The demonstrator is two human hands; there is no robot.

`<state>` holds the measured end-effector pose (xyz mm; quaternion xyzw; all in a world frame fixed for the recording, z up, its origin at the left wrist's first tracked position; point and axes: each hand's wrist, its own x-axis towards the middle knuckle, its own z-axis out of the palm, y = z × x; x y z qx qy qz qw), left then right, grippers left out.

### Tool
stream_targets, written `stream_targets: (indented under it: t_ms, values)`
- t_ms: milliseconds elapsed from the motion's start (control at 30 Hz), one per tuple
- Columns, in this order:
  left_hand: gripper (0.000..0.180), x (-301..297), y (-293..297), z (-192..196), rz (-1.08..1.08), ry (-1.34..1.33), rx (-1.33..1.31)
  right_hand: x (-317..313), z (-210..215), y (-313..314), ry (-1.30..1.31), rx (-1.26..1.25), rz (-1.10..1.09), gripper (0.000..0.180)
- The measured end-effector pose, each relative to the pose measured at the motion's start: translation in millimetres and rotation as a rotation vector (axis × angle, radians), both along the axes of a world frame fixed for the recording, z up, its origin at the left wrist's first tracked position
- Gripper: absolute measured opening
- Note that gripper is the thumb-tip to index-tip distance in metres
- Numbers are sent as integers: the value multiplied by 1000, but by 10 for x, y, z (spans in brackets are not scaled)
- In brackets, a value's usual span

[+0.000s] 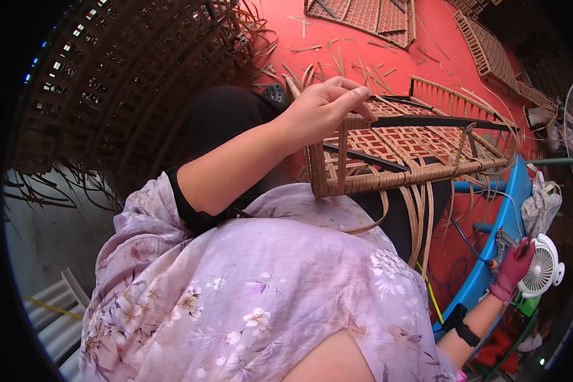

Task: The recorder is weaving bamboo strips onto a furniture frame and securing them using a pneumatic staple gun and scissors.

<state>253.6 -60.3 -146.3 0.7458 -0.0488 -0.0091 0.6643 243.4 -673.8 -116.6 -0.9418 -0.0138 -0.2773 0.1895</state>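
Note:
A woven rattan frame (420,167), with wrapped edges and dark flat bars, lies tilted across my lap. My left hand (328,105) is closed at its upper left corner, thumb and fingers pinched on the rim near a dark bar. Far to the right, my right hand (514,267), in a pink glove, is beside a small metal air tool (504,239) with an orange hose fitting (490,263). The gloved fingers look apart, and no grip on the tool shows. Long loose rattan strips (417,216) hang from the frame's near edge.
A blue bench (490,239) runs along the right, with a white fan (542,266) beside it. A large dark woven panel (114,83) stands at the left. Cut strips (337,63) litter the red floor (356,38), where another woven panel (369,19) lies farther off.

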Motion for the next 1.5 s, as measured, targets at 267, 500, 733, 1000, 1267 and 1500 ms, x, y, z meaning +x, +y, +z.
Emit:
stream_targets:
  t_ms: [267,500,733,1000,1267,1500]
  values:
    - [45,-22,-21,-37,44,-115,26,688,169,2662,48,-499,764,58]
    - [43,-23,-27,-53,58,-124,9,961,28,3100,167,-497,845,62]
    - [42,-26,-30,-47,63,-125,-2,976,-23,3217,143,-540,859,67]
    - [45,-13,-26,-69,65,-127,-18,997,-89,3290,178,-598,765,55]
    - [38,-27,-45,-112,151,-147,-82,794,52,2658,-34,-366,578,48]
    - [22,-83,-10,-125,89,-312,200,52,88,23,-59,-121,-287,52]
